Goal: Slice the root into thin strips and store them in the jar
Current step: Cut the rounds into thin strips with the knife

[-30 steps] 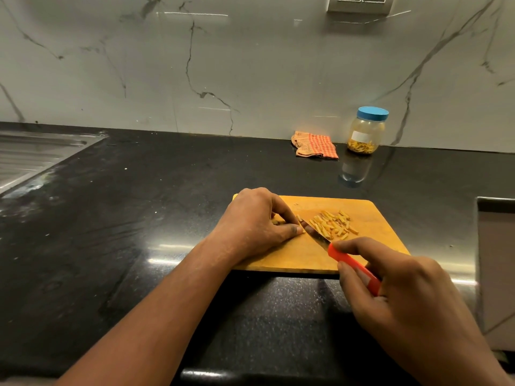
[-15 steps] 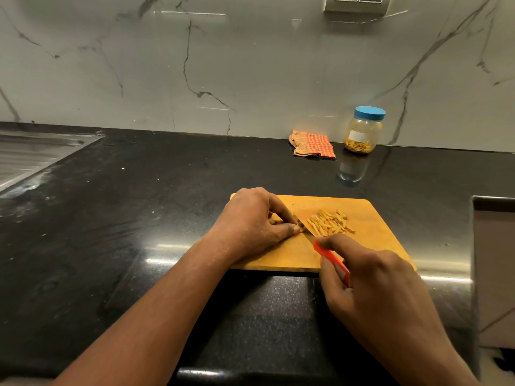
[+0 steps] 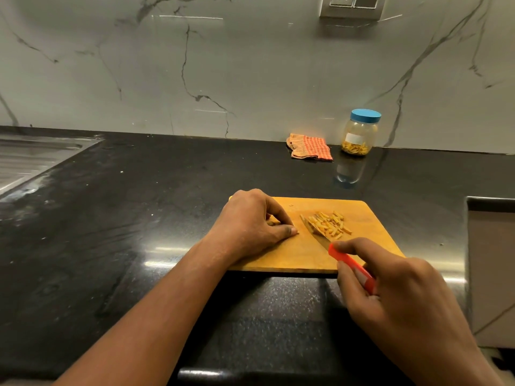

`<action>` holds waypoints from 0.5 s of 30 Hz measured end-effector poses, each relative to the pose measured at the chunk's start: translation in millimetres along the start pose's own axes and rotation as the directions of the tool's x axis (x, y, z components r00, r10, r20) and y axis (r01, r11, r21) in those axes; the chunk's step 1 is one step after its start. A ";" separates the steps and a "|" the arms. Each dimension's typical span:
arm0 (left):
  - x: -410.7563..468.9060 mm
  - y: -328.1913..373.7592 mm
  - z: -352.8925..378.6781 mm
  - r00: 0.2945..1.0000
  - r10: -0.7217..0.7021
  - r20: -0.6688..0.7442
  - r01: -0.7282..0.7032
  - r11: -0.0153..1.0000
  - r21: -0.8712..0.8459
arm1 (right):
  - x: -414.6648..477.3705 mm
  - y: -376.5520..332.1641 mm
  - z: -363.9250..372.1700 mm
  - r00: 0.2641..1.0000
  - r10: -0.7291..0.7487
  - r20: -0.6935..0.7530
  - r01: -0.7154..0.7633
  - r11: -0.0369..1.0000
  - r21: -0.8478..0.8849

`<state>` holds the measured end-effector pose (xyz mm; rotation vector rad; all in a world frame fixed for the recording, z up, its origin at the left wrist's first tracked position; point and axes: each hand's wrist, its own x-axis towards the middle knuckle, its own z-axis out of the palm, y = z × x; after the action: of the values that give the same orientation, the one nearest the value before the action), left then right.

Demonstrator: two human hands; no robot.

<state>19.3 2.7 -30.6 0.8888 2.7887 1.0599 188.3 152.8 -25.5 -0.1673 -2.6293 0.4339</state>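
Note:
A wooden cutting board (image 3: 370, 218) lies on the black counter. A pile of thin yellow root strips (image 3: 333, 224) sits on its middle. My left hand (image 3: 250, 222) rests on the board's left part with fingers curled over a small piece of root (image 3: 271, 222), mostly hidden under them. My right hand (image 3: 395, 291) grips a knife by its orange handle (image 3: 351, 267); the blade (image 3: 315, 231) lies against the left side of the strip pile, a small gap away from my left fingertips. The jar (image 3: 361, 133) with a blue lid stands at the back wall and holds some strips.
An orange checked cloth (image 3: 312, 147) lies left of the jar at the wall. A steel sink drainboard (image 3: 30, 160) is at the far left. A pale appliance or cabinet edge (image 3: 490, 260) stands at the right. A wall socket (image 3: 352, 5) is above.
The knife has moved right, away from my left fingertips, with its blade now against the strip pile. My left hand stays on the root piece.

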 end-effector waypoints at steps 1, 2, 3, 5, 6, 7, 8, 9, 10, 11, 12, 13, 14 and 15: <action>0.0 0.2 -0.3 1.000 -0.002 0.002 0.002 1.000 0.002 | 0.3 0.2 0.1 1.000 0.000 -0.006 0.000 1.000 0.008; -0.3 0.4 -0.8 1.000 -0.005 0.006 0.005 1.000 0.002 | 0.4 -0.3 0.2 1.000 -0.002 -0.009 0.002 1.000 0.017; -0.4 0.4 -1.1 1.000 -0.008 0.012 0.008 1.000 0.001 | 0.4 -1.1 0.3 1.000 -0.007 -0.010 0.007 1.000 0.024; -0.8 0.1 -2.0 1.000 -0.003 0.018 0.003 1.000 0.003 | 0.6 -2.9 0.9 1.000 -0.023 -0.008 0.024 0.999 0.037; -1.2 0.2 -2.6 1.000 0.002 0.022 -0.002 1.000 0.005 | 0.6 -3.5 1.6 1.000 -0.029 -0.001 0.029 0.999 0.041; -1.9 0.6 -3.4 1.000 0.008 0.030 -0.008 1.000 0.005 | 0.7 -4.1 2.3 0.999 -0.032 0.008 0.032 0.999 0.042; -2.6 0.8 -4.2 0.999 0.014 0.039 -0.015 1.000 0.003 | 0.8 -4.5 3.3 0.999 -0.034 0.016 0.033 0.999 0.042; -3.3 1.3 -4.9 0.999 0.021 0.048 -0.021 1.000 -0.002 | 0.8 -4.6 4.3 0.999 -0.033 0.024 0.032 0.999 0.042; -3.9 1.6 -5.6 0.998 0.026 0.055 -0.025 1.000 -0.008 | 0.9 -4.7 5.2 0.999 -0.030 0.033 0.028 0.999 0.042; -4.5 2.0 -6.2 0.998 0.029 0.059 -0.028 1.000 -0.013 | 0.8 -4.6 5.7 0.999 -0.026 0.041 0.024 0.999 0.039; -5.1 2.3 -6.6 0.998 0.032 0.060 -0.031 0.999 -0.018 | 0.9 -4.8 6.3 0.999 -0.022 0.046 0.020 0.999 0.035; -5.1 2.6 -6.9 0.998 0.035 0.061 -0.033 0.999 -0.021 | 0.9 -4.7 6.5 0.999 -0.020 0.048 0.018 0.999 0.030; -5.4 2.6 -7.1 0.997 0.036 0.061 -0.035 0.999 -0.023 | 1.0 -4.8 6.5 0.999 -0.020 0.050 0.019 0.999 0.026; -5.5 2.6 -7.2 0.997 0.038 0.061 -0.037 0.999 -0.024 | 1.0 -5.2 6.3 0.999 -0.021 0.050 0.020 1.000 0.022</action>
<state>23.6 -2.9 -24.4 0.9582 2.7153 1.0477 184.3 146.4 -28.6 -0.1234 -2.6720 0.4654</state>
